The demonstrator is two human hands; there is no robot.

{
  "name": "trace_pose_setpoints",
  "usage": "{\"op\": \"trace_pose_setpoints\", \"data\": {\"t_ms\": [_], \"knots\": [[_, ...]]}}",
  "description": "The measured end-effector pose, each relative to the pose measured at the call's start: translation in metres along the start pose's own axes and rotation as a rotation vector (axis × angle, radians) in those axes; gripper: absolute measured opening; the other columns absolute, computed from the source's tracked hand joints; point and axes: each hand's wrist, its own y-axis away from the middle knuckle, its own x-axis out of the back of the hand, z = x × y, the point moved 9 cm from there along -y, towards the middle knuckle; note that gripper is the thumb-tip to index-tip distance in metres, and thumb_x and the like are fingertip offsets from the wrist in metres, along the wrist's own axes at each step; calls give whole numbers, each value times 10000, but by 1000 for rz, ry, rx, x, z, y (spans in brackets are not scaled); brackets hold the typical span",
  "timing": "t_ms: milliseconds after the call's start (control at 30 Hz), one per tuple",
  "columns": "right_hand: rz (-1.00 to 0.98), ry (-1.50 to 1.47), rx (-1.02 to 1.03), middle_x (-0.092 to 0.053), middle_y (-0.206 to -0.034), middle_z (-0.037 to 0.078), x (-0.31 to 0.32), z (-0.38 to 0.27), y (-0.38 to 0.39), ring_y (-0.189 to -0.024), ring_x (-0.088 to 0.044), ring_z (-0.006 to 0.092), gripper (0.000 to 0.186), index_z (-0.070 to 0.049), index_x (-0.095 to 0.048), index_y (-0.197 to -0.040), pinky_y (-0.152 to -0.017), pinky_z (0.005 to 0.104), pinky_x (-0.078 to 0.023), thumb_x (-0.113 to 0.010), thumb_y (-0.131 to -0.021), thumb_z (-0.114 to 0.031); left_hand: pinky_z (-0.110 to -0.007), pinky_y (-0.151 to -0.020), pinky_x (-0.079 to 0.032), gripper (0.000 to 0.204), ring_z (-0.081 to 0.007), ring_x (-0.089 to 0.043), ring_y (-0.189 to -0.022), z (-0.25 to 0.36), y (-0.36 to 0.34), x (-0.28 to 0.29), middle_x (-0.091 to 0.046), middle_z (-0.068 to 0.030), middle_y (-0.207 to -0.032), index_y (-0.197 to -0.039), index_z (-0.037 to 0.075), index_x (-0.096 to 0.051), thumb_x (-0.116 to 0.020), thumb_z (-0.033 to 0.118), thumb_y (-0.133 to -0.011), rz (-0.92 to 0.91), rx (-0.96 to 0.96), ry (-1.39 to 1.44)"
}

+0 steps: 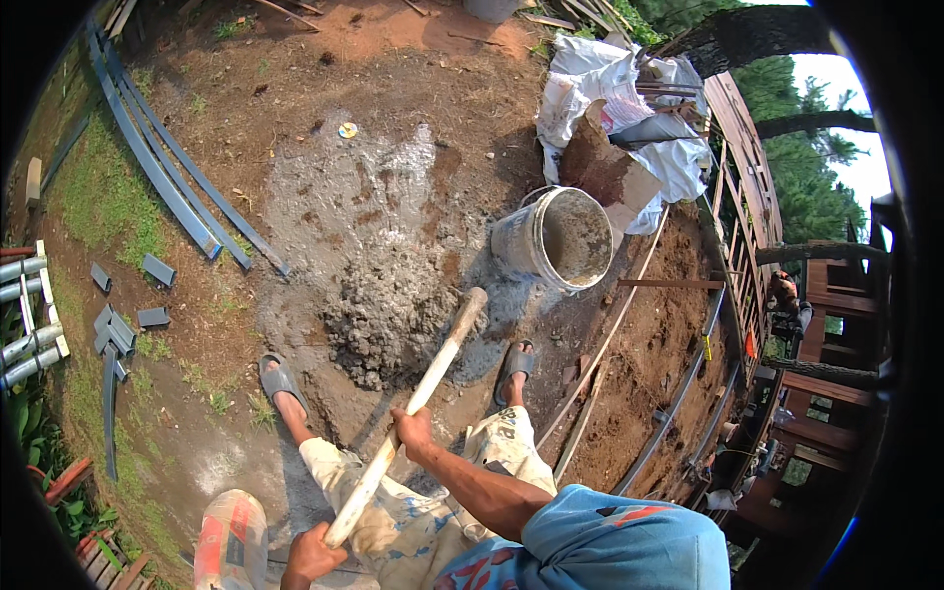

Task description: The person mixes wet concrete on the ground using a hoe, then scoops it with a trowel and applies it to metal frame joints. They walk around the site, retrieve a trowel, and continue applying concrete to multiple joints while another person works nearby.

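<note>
Both hands grip the long pale wooden handle of a hoe (408, 408), which slants up and right from my legs. My right hand (413, 431) is wrapped round the middle of the handle. Lower down, my left hand (313, 554) closes on its near end. The hoe's far end lies at the right edge of a heap of wet grey mortar (379, 320); its blade is hard to make out there. Just right of the heap, a mortar-smeared white bucket (516, 246) leans with its mouth toward me, grey residue inside.
My sandalled feet straddle the heap's near side. A paper sack (231, 541) stands at lower left. Long metal channels (162, 167) and short cut pieces (116, 329) lie left. White sacking (590, 84) and boards are piled beyond the bucket. Planks (615, 339) edge dug soil at right.
</note>
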Motion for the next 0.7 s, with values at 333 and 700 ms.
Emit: {"op": "trace_pose_setpoints", "data": {"t_ms": [333, 700], "knots": [[-371, -288, -327, -707, -888, 90, -53, 70, 120, -813, -696, 202, 235, -19, -657, -930, -709, 379, -597, -714, -943, -246, -526, -710, -523, 170, -430, -651, -819, -194, 3, -4, -683, -184, -821, -773, 61, -645, -721, 144, -645, 347, -88, -245], [-269, -336, -435, -597, -777, 61, -57, 34, 40, -711, -639, 216, 321, -70, -573, -910, -698, 390, -541, -748, -928, -337, -540, -830, -515, 208, -451, -633, -994, -209, -11, -86, -671, -214, -1003, -886, 61, -658, -706, 137, -698, 164, 234, -108]]}}
